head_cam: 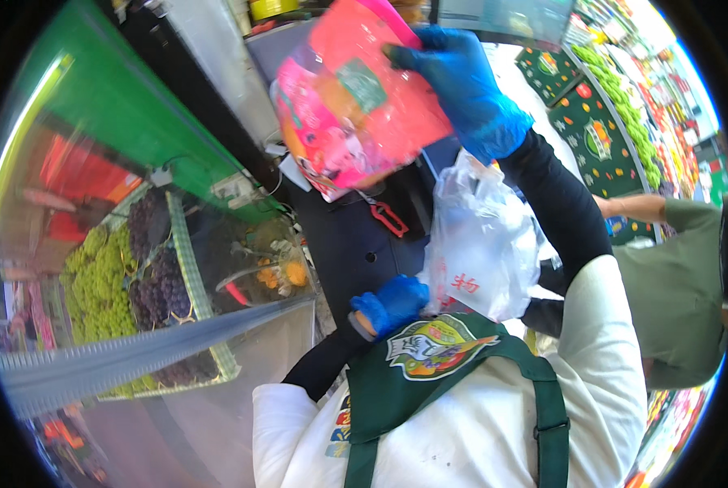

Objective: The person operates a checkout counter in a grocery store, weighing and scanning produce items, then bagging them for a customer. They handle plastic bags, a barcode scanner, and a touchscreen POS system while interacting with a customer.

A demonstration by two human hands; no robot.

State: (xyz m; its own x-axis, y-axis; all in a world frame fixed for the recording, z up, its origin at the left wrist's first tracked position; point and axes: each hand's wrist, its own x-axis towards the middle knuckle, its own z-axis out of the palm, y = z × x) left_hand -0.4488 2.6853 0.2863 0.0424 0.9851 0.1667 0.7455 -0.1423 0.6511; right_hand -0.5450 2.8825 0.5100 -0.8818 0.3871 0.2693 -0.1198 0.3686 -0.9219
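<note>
My right hand [471, 91], in a blue disposable glove, grips a glossy pink plastic packaging bag [382, 79] by its right edge. The bag is raised over the dark counter [346, 244] and has a clear part and a green patch. A translucent white plastic carrier bag [486, 238] with red printing stands on the counter's right side, looking full; its contents are blurred. Low by the carrier bag's left edge is my left hand [394, 305], also blue-gloved. Its fingertips are not clear, so I cannot tell whether it holds the bag.
A red-handled tool [388, 219] lies on the counter beneath the pink bag. Left, behind a clear panel, green grapes [101, 287] and dark grapes [159, 287] fill a display. Another person in a green shirt [675, 299] stands at right, near fruit stands [590, 134].
</note>
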